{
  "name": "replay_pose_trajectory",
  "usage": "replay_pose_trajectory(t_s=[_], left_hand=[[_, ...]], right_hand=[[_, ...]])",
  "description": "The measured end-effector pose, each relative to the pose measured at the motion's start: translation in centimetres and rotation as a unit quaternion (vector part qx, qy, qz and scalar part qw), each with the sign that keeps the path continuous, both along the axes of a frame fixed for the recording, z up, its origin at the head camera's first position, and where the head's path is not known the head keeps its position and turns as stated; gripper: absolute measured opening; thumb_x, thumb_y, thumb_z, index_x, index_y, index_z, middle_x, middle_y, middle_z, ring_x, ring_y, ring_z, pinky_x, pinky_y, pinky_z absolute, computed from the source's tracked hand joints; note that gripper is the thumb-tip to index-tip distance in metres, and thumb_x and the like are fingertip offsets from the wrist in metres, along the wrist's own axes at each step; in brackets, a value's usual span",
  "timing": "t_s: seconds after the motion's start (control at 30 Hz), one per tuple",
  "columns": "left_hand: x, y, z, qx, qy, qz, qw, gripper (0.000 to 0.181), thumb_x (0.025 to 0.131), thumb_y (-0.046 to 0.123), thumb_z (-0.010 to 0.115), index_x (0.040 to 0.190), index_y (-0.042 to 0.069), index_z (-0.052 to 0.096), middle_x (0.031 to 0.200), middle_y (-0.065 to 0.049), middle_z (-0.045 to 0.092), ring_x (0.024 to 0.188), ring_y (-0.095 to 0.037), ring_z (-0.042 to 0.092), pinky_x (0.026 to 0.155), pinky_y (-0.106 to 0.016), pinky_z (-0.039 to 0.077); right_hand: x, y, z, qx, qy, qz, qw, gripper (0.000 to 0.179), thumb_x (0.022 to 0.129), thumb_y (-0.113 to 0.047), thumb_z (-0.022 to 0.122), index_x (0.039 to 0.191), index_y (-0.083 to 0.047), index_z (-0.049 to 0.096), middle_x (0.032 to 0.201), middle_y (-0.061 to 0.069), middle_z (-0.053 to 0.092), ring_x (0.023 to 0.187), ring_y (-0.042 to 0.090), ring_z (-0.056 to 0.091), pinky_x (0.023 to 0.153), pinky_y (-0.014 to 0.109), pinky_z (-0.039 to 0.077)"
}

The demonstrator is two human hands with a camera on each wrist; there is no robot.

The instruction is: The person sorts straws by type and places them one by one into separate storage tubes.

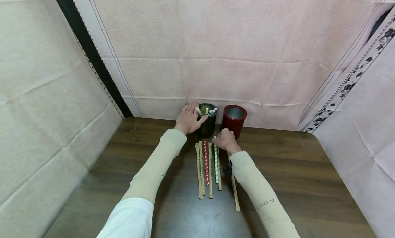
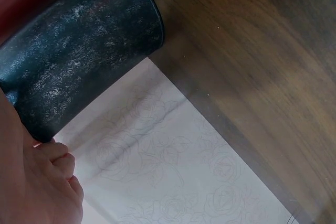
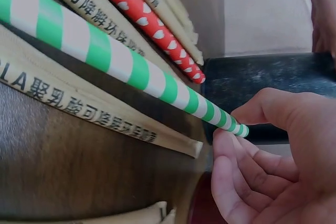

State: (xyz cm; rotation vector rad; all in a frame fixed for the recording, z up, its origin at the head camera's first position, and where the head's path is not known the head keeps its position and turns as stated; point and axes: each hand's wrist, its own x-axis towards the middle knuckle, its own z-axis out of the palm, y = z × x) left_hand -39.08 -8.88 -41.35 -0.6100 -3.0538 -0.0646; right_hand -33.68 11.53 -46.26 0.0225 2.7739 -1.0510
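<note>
So, left hand (image 1: 189,119): thumb across the near side of the dark cup (image 1: 206,130), fingers round its left side near the rim; probably steadying it.
Dark cup: upright on the counter (image 1: 179,210); several straw ends in its mouth, pale and greenish ones among them, count can't be told.
Wrapped pair (image 1: 199,169): flat on counter, left of the red heart straw (image 1: 206,162).
Middle wrapped straw (image 1: 211,169): between red and striped ones.
Striped straw (image 3: 139,72): green and white, in the row before the cups; can't tell whether its far end is off the counter.
Right hand (image 1: 226,140): thumb and fingers clamped on the striped straw's cup-side end.
Straw step: looks like the pick-up; next move calls for a firm pinch and a lift clear of neighbours.
Near-right wrapped straw (image 1: 219,179): just beside the striped one.
Red cup (image 1: 237,126): upright, right of dark cup; grey inner wall shows, bottom hidden.
Far-right wrapped straw (image 1: 236,197): apart from the row, partly hidden by the right arm.
</note>
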Motion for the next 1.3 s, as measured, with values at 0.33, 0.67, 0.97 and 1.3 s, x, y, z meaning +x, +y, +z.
replay_pose_trajectory(t_s=[0.33,0.67,0.97,1.3], left_hand=[[0.1,0.0,0.0,0.002,0.006,0.003,1.0,0.09,0.109,0.068,0.013,0.169,0.002,0.01,0.179,-0.014,0.001,0.168,-0.027,0.004,0.137,-0.042,0.007],[0.4,0.1,0.2,0.016,0.003,0.003,0.9999,0.088,0.11,0.067,0.017,0.169,0.002,0.013,0.179,-0.015,0.003,0.168,-0.028,0.004,0.137,-0.043,0.007],[0.1,0.1,0.1,0.01,0.012,0.004,0.9999,0.089,0.109,0.069,0.015,0.169,0.002,0.014,0.179,-0.014,0.004,0.168,-0.028,0.004,0.137,-0.043,0.007],[0.0,0.1,0.0,0.012,0.008,0.001,0.9999,0.09,0.109,0.068,0.014,0.169,0.001,0.013,0.179,-0.015,0.004,0.168,-0.028,0.003,0.137,-0.042,0.006]], right_hand=[[1.4,0.6,2.3,-0.016,0.037,0.037,0.9985,0.051,0.101,-0.025,0.07,0.053,-0.013,0.057,0.049,-0.003,0.046,0.067,0.023,0.051,0.066,0.036,0.046],[2.3,1.5,5.3,-0.008,0.122,0.071,0.9899,0.019,0.098,-0.022,0.073,0.1,-0.005,0.081,0.091,0.01,0.081,0.089,0.026,0.074,0.088,0.047,0.062],[3.1,2.1,9.2,-0.031,0.206,0.083,0.9746,0.019,0.097,-0.02,0.071,0.106,-0.003,0.076,0.1,0.015,0.081,0.091,0.029,0.078,0.106,0.054,0.053],[3.8,2.2,14.1,-0.068,0.287,0.08,0.9521,0.017,0.096,-0.012,0.071,0.105,0.002,0.074,0.098,0.018,0.08,0.086,0.031,0.077,0.083,0.046,0.064]])
